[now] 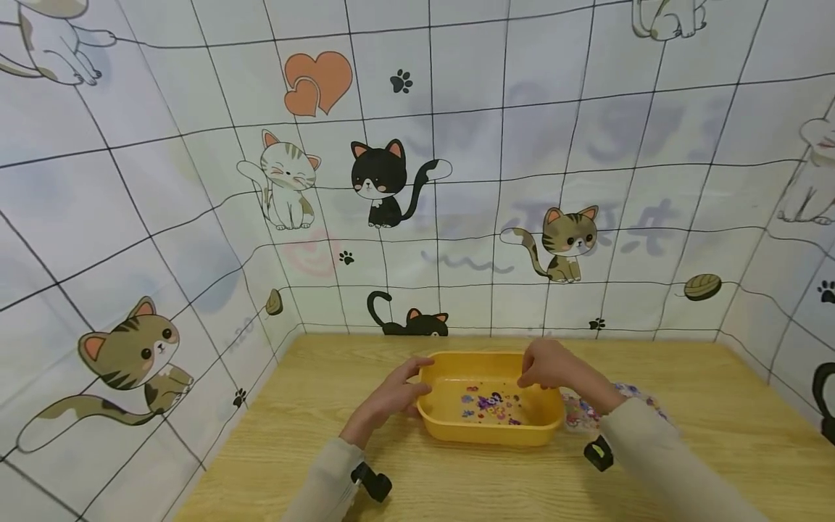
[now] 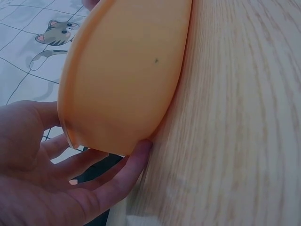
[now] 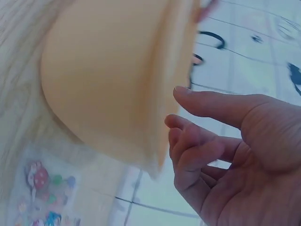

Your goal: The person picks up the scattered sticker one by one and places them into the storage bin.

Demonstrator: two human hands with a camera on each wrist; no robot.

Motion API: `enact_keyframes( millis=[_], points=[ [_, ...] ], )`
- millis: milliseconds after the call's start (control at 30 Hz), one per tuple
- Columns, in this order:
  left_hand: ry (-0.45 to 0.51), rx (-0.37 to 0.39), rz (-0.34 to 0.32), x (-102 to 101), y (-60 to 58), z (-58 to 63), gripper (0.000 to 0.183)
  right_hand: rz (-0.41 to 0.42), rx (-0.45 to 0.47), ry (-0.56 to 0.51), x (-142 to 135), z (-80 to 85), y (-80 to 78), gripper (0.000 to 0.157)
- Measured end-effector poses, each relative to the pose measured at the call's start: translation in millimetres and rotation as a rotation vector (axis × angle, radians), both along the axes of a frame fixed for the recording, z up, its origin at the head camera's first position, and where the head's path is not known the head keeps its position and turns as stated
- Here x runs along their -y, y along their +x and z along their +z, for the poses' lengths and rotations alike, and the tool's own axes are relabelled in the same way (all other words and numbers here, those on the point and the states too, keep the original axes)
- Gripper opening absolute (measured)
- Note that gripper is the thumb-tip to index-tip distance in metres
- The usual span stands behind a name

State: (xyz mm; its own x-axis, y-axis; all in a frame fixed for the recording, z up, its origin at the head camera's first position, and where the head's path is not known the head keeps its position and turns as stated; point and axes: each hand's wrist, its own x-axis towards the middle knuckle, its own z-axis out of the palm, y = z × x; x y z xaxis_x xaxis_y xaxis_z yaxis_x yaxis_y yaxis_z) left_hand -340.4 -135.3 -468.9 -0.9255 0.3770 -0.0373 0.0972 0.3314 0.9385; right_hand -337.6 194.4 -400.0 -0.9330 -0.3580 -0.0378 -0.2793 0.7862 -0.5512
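A yellow plastic basin [image 1: 489, 433] stands on the wooden table, with small purple, blue, pink and orange pieces [image 1: 492, 404] scattered over its floor. My left hand [image 1: 393, 391] holds the basin's left end. In the left wrist view, its fingers [image 2: 134, 162] curve round the outer wall, one fingertip low by the table. Above the basin's right side is my right hand [image 1: 551, 365], fingers bent. The right wrist view shows its thumb and index fingertips apart beside the rim, with nothing visible between them; the other fingers are loosely curled.
A clear bag [image 1: 580, 413] of small colourful pieces lies right of the basin, partly under my right forearm. Cat-printed white sheeting [image 1: 470, 290] rises behind the table and along both sides. Each wrist carries a black camera mount [image 1: 372, 482].
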Motion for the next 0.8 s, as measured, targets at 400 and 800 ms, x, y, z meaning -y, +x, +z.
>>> enact_keyframes(
  millis=[400,800],
  points=[
    [-0.009,-0.005,-0.014,-3,-1.8,5.0,0.051,-0.134,-0.185,-0.111,-64,9.1,34.5,0.036],
    [0.009,0.017,-0.010,-1,-0.6,1.1,0.050,-0.229,-0.170,-0.070,-120,-16.1,41.7,0.044]
  ],
)
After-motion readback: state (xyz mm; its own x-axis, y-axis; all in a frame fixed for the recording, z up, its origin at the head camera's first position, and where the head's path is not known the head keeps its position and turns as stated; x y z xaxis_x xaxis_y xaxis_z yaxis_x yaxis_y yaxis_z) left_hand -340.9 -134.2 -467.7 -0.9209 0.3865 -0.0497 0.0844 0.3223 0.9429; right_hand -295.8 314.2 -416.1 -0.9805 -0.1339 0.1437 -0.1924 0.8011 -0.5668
